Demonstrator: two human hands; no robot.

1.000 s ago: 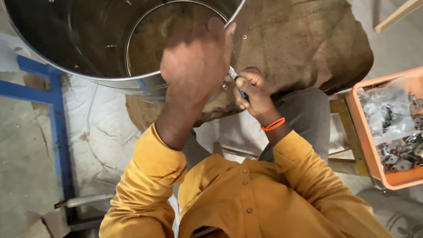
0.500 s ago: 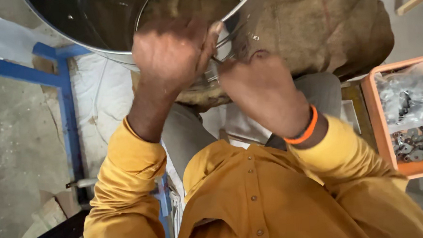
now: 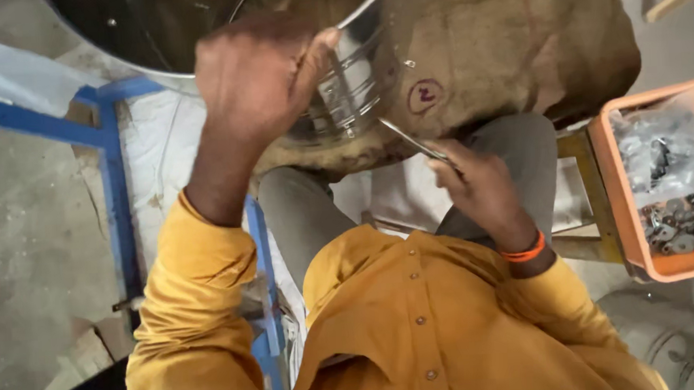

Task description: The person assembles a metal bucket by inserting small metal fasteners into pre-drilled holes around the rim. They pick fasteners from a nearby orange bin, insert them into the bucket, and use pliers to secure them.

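One large round stainless-steel pot (image 3: pixel 196 29) is seen at the top, its dark interior partly cut off by the frame, so its contents cannot be made out. Its rim is gripped by the left hand (image 3: pixel 257 73), whose fingers are closed over the edge with the thumb pressed against the shiny outer wall. The pot is rested against a brown burlap-covered mound (image 3: pixel 505 44). One thin metal tool (image 3: pixel 411 140) is held in the right hand (image 3: pixel 477 184), which is curled shut around it, the tip pointed at the pot's lower wall. One orange plastic crate (image 3: pixel 643 258) is placed at the right edge; many small grey metal parts (image 3: pixel 689 228) and a clear plastic bag (image 3: pixel 649 147) are held in it. One blue metal frame (image 3: pixel 112 176) is seen at the left.
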